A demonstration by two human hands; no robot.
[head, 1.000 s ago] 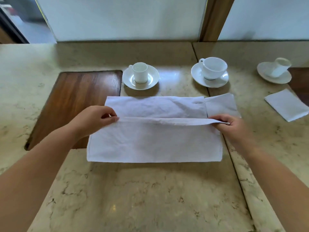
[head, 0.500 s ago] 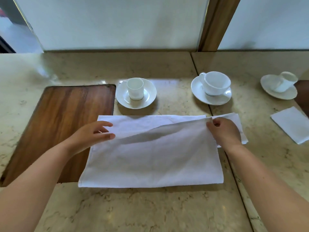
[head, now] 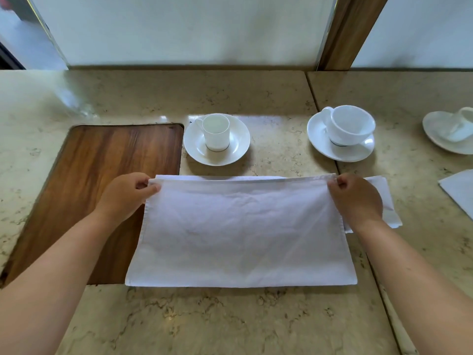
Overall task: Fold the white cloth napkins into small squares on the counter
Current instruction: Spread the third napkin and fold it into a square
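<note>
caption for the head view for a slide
Both hands pinch the far corners of a half-folded white napkin on the counter.

Nothing to read here, honestly. No text, labels, brand marks or numbers show up on anything in view, and any smaller detail is too blurry to make out.

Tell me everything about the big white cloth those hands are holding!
The big white cloth napkin is soft, faintly creased fabric with stitched hems. It lies folded in half as a wide rectangle, partly on the beige marble counter and partly on the brown wooden board. The left hand and right hand pinch its far corners. Its right edge overlaps a smaller folded white napkin.
</note>
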